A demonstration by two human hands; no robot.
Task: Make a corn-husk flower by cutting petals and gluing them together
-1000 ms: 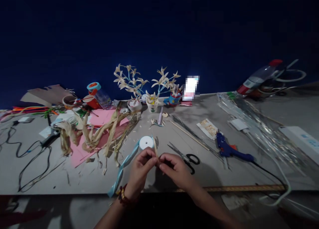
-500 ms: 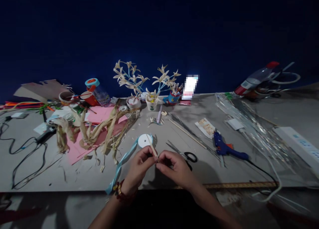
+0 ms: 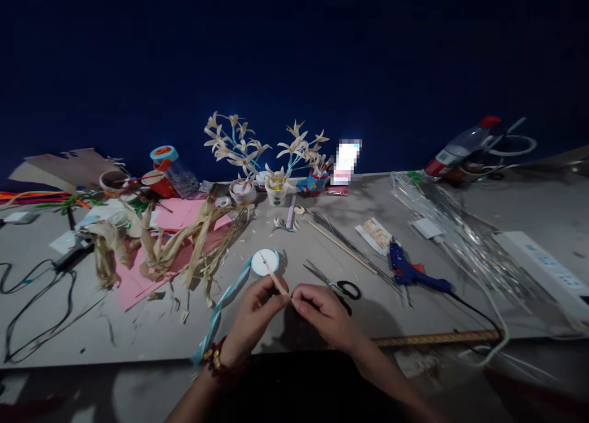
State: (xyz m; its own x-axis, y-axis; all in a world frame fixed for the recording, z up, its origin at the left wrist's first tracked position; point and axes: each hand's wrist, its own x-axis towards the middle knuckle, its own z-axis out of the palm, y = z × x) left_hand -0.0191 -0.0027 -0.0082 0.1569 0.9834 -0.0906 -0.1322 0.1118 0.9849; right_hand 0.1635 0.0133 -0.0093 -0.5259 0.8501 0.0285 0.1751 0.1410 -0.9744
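Observation:
My left hand [image 3: 255, 312] is closed, pinching a narrow cream strip [image 3: 278, 283] that looks like corn husk. The strip slants up and to the left, its thin tip over the white spool [image 3: 271, 260]. At its lower end, my right hand [image 3: 324, 314] has thumb and forefinger pinched together; the fingers cover that end. From the spool a light blue ribbon [image 3: 221, 303] runs down to the table edge, left of my left hand. Black-handled scissors [image 3: 348, 290] lie just beyond my right hand, blades apart.
Dried corn husks [image 3: 200, 242] lie over pink paper [image 3: 126, 288] at left. Husk flowers [image 3: 223, 145] and a white cup [image 3: 276, 196] stand at the back. To the right are a blue glue gun [image 3: 414, 272], wires [image 3: 343, 242], a power strip [image 3: 543, 263] and a tilted bottle [image 3: 460, 150].
The view has shifted slightly, so the table things appear a little further left. Both hands keep their pinch on the strip, which leans a little more to the left.

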